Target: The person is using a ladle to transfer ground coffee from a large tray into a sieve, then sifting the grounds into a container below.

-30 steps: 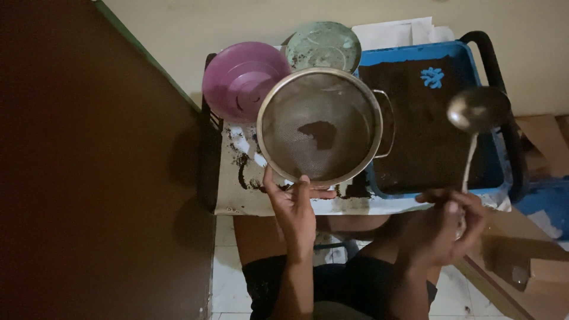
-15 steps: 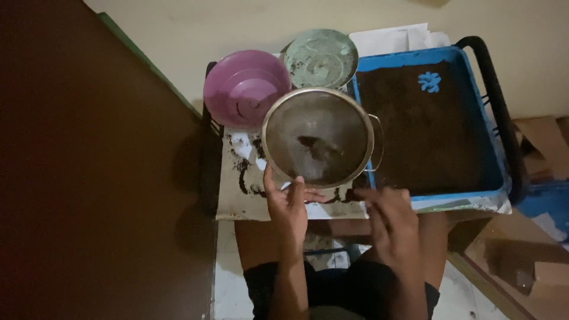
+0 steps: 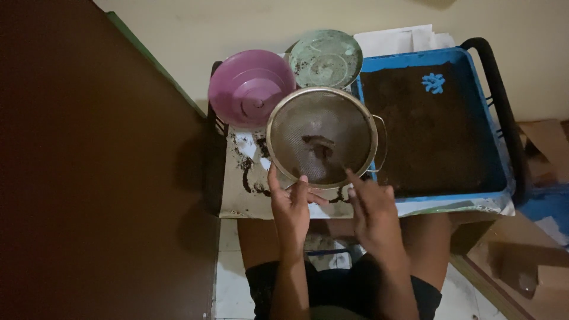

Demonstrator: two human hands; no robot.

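Here, sieving over the tray edge: sieve [image 3: 322,137] held, a small dark clump left on the mesh.

Left hand [image 3: 291,204] grips the near rim of the sieve, thumb up along its side, holding it above the sheet [image 3: 240,198] and the blue tray [image 3: 498,178] corner. Right hand [image 3: 372,208] is loosely spread and holds nothing, forefinger stretched to touch the rim by the mesh. Tray is spread with dark sifted powder. Pink bowl [image 3: 252,89] and green bowl [image 3: 325,58] stand behind, touching. Judged: late in a sifting pass; next move calls for working the clump through gently, sieve kept level so spill stays off the sheet.
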